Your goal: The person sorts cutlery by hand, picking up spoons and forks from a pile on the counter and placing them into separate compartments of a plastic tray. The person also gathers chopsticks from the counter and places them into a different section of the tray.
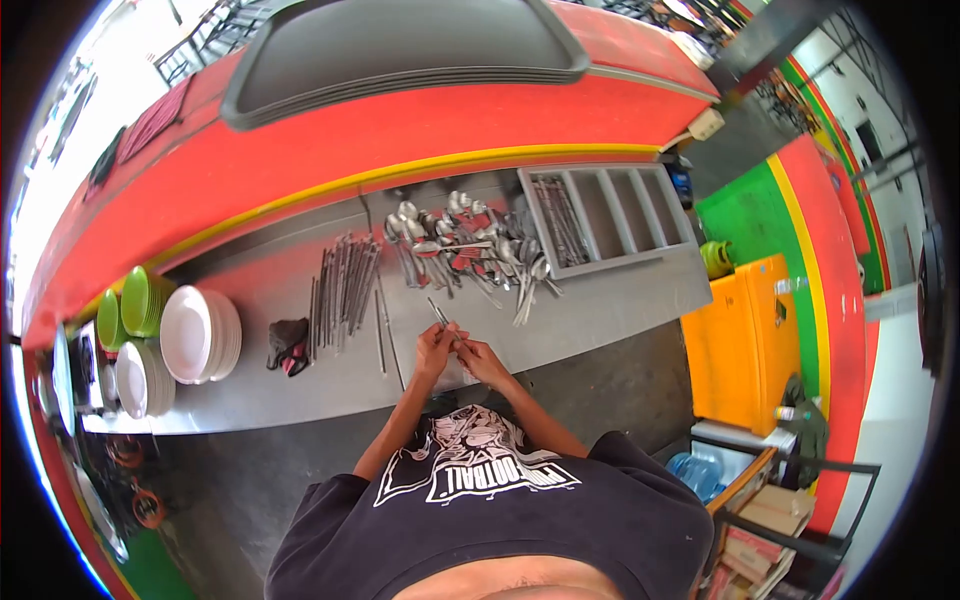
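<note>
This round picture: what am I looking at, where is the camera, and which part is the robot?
There is no robot here. One camera, worn on a person's head, looks forward and down; its lens bends the edges. The person's left hand and right hand meet around slim metal cutlery; how much each grips is unclear.

On the metal counter lie, from left to right, green and white stacked dishes, a dark cloth-like bundle, a row of slender pieces, a loose heap of spoons and forks, and a grey divided tray with slender pieces in its leftmost compartment.
</note>
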`<action>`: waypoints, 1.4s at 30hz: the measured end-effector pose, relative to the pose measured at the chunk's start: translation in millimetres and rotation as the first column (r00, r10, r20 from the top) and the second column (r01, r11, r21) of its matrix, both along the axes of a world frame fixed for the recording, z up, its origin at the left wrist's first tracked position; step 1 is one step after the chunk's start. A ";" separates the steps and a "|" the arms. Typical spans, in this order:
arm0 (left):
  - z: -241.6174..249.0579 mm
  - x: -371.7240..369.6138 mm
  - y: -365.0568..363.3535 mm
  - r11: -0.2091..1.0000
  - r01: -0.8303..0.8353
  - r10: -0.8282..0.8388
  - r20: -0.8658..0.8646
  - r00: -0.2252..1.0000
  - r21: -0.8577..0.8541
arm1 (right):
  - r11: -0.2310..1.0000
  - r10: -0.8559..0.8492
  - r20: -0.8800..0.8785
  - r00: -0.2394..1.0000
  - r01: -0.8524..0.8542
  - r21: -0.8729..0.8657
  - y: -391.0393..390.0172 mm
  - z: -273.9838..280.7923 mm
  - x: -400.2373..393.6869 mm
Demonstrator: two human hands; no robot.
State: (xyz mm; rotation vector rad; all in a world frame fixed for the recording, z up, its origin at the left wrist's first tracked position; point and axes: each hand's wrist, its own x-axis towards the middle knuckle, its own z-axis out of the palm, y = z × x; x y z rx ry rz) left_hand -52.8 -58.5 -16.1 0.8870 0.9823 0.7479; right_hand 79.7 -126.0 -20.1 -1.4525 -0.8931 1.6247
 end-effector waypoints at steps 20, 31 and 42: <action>30.7 290.9 110.9 0.882 0.262 -0.106 -0.376 0.920 0.392 | 0.797 -0.579 0.420 0.699 0.379 0.470 70.3 41.8 252.4; 14.2 367.0 122.2 0.799 0.257 0.174 -0.617 0.768 0.544 | 0.748 -0.652 0.582 0.485 0.287 0.598 98.7 24.6 302.4; 30.4 352.6 91.6 0.821 0.380 0.011 -0.679 0.734 0.425 | 0.707 -0.699 0.586 0.410 0.274 0.651 99.4 31.4 299.5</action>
